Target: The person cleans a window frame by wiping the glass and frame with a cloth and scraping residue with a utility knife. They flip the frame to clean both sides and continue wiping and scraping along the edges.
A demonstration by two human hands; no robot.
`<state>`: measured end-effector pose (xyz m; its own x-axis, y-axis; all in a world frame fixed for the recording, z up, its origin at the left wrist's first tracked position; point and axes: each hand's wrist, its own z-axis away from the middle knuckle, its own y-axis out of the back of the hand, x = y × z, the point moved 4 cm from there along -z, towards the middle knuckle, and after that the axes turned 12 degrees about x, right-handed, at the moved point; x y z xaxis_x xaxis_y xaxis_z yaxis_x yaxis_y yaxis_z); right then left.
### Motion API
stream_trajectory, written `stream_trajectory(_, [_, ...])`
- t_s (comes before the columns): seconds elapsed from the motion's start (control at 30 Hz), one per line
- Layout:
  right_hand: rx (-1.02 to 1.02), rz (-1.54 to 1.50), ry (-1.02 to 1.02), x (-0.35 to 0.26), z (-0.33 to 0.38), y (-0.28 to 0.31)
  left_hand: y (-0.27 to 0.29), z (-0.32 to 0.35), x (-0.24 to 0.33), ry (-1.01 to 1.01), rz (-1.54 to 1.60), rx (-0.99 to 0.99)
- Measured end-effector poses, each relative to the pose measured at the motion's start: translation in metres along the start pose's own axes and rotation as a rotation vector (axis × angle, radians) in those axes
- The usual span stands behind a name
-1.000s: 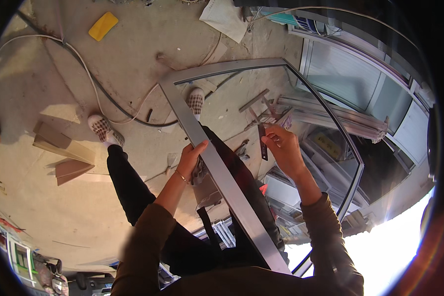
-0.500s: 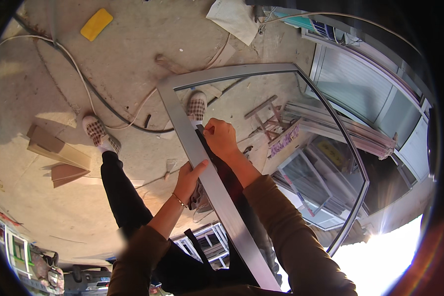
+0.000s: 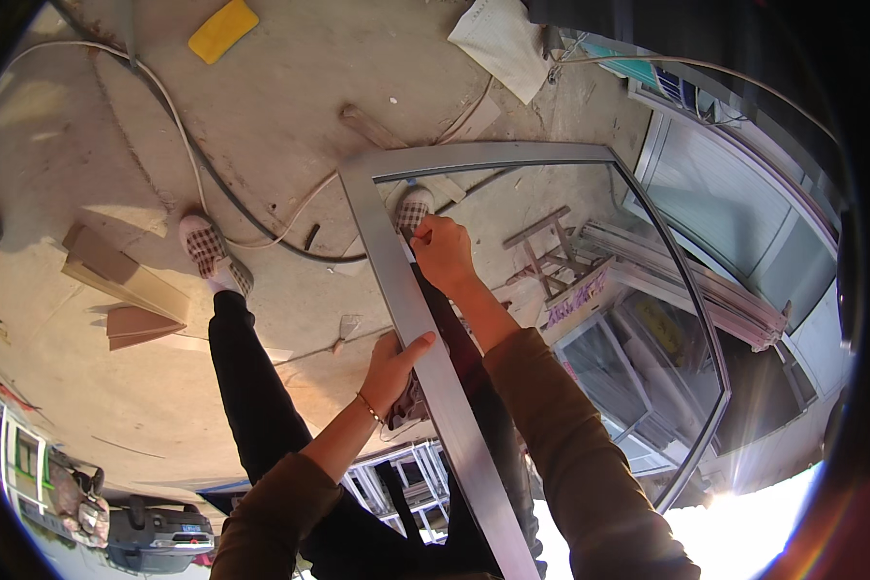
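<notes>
A large silver metal window frame [image 3: 466,425] stands tilted in front of me, with a black strip [image 3: 669,230] along its inner edge. My left hand [image 3: 389,375] is wrapped round the left rail, the thumb lying over its face. Near the frame's far left corner, my right hand [image 3: 443,255] is closed with its fingers bent, just inside that same rail. Whatever it pinches, if anything, is hidden by the fingers. Whether glass fills the frame I cannot tell.
A bent cardboard piece [image 3: 126,280] lies left of my legs. Hoses [image 3: 232,198] cross the concrete floor, and a yellow block [image 3: 224,31] lies beyond. Wrapped profiles [image 3: 686,275] and glazed panels [image 3: 604,372] are stacked at right. A car [image 3: 155,535] shows at lower left.
The whole view has shifted, so the floor and frame sit further right and lower. My right hand has moved a little along the rail toward the far corner. The left hand keeps its grip.
</notes>
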<state>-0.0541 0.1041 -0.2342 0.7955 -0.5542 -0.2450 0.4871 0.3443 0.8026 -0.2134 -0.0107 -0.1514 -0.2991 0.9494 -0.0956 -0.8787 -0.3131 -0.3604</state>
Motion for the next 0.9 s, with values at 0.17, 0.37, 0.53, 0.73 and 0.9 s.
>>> stream_trajectory(0.17, [0.120, -0.032, -0.127, 0.004, -0.034, -0.033, 0.000, 0.000, 0.002, -0.038, 0.023, -0.026])
stream_trajectory(0.37, [0.092, -0.061, -0.176, 0.015, -0.065, -0.070, -0.003, 0.002, 0.002, 0.003, 0.085, -0.028])
stream_trajectory(0.53, [0.204, -0.074, -0.040, 0.018, -0.071, -0.079, -0.002, 0.002, 0.001, -0.040, 0.057, 0.015])
stream_trajectory(0.73, [0.199, -0.037, -0.024, 0.019, -0.071, -0.084, 0.000, 0.000, -0.003, -0.003, 0.029, 0.023])
stream_trajectory(0.9, [0.188, -0.057, 0.000, 0.015, -0.070, -0.086, 0.000, 0.001, -0.002, -0.053, 0.016, 0.016])
